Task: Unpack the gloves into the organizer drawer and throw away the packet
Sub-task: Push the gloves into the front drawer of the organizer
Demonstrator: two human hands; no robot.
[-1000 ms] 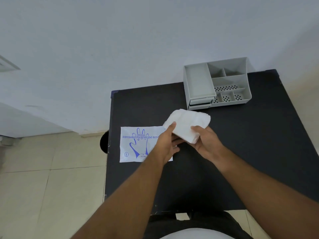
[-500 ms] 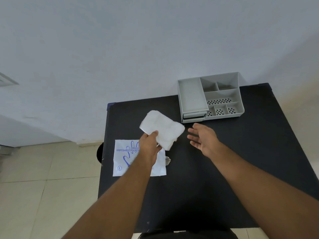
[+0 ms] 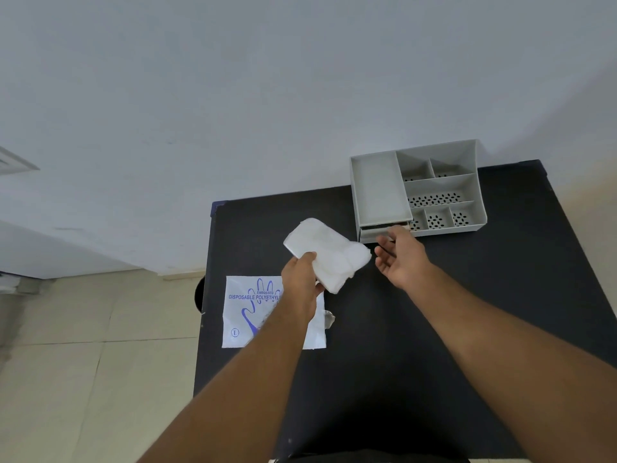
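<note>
My left hand (image 3: 300, 279) grips a folded white stack of gloves (image 3: 329, 252) and holds it above the black table (image 3: 467, 312). The flat white packet (image 3: 247, 312) with blue glove print lies on the table's left side, partly under my left forearm. A grey organizer (image 3: 417, 188) stands at the table's far edge, its drawer front (image 3: 370, 232) at the bottom left. My right hand (image 3: 400, 259) is open, fingers spread, with its fingertips at the drawer front; whether they touch it is unclear.
A pale wall rises behind the table. Beige floor tiles (image 3: 83, 362) lie to the left. A dark round object (image 3: 199, 295) peeks out past the table's left edge. The organizer's top has several small perforated compartments.
My right hand let go of the gloves and moved right and forward to the drawer front. My left hand kept the gloves, shifting them left. The view tilted slightly.
</note>
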